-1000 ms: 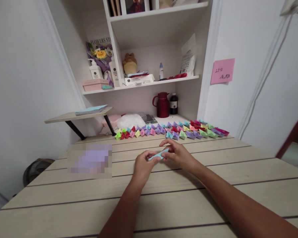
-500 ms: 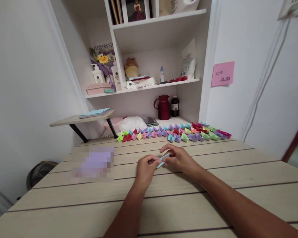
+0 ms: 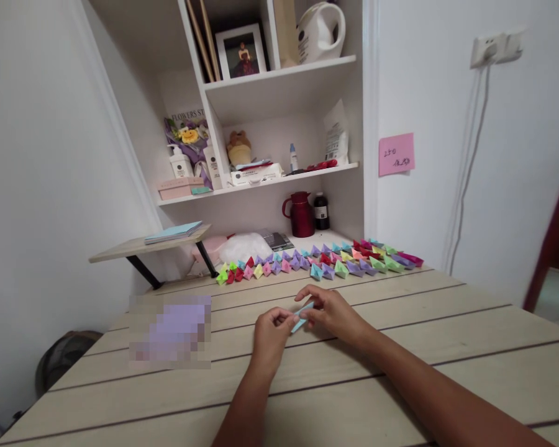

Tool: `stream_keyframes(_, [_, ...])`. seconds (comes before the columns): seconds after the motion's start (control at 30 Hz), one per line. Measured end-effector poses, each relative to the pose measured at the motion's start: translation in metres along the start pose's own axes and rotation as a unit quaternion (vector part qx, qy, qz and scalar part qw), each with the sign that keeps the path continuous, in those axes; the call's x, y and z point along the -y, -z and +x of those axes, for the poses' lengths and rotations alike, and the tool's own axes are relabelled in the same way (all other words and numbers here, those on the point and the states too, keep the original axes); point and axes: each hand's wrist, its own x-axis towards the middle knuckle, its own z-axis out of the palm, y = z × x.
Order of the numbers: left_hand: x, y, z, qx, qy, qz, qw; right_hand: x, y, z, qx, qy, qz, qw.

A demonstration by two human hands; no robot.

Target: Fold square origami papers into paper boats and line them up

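Observation:
A small folded piece of light blue paper [image 3: 302, 318] is held between my two hands above the middle of the table. My left hand [image 3: 274, 332] pinches its left edge between thumb and fingers. From the right, my right hand [image 3: 331, 315] grips the other side with the thumb, its index finger arched over the top. Parts of the paper are hidden behind my fingers. Beyond the hands, rows of small folded paper boats [image 3: 340, 269] in many colours stretch across the back of the table.
At the left, a small raised stand [image 3: 121, 248] carries a stack of blue paper [image 3: 174, 231]. A blurred purple patch [image 3: 179, 326] lies below it on the slatted table [image 3: 205, 397]. Behind are a red jug [image 3: 302, 215], a dark bottle [image 3: 321, 212] and shelves with household items.
The view has tilted up and turned a little right, so everything sits lower in the picture. Both hands keep hold of the folded paper with nearly the same grip.

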Motion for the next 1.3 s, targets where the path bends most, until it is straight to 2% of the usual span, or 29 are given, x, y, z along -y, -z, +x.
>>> stream_keyframes(0.17, [0.002, -0.0005, 0.0008, 0.021, 0.009, 0.0, 1.0, -0.0027, 0.0005, 0.0011, -0.001, -0.001, 0.001, 1.0])
stream_keyframes(0.5, [0.0005, 0.0003, -0.0004, 0.023, -0.001, 0.005, 1.0, -0.0056, 0.0008, 0.0012, 0.002, 0.012, -0.01, 1.0])
stream_keyframes(0.97, [0.0066, -0.0015, 0.0029, -0.008, -0.032, 0.022, 0.999, 0.0033, 0.0023, -0.0009, 0.003, 0.045, -0.109, 0.993])
stream_keyframes(1.17, [0.0085, -0.0007, 0.0024, 0.015, -0.037, 0.028, 0.999, 0.0034, 0.0028, -0.0012, 0.002, 0.049, -0.141, 0.989])
stream_keyframes(1.3, [0.0067, 0.0033, 0.0017, 0.01, -0.049, 0.05, 0.997, 0.0001, 0.0018, -0.0003, -0.016, 0.03, -0.134, 0.99])
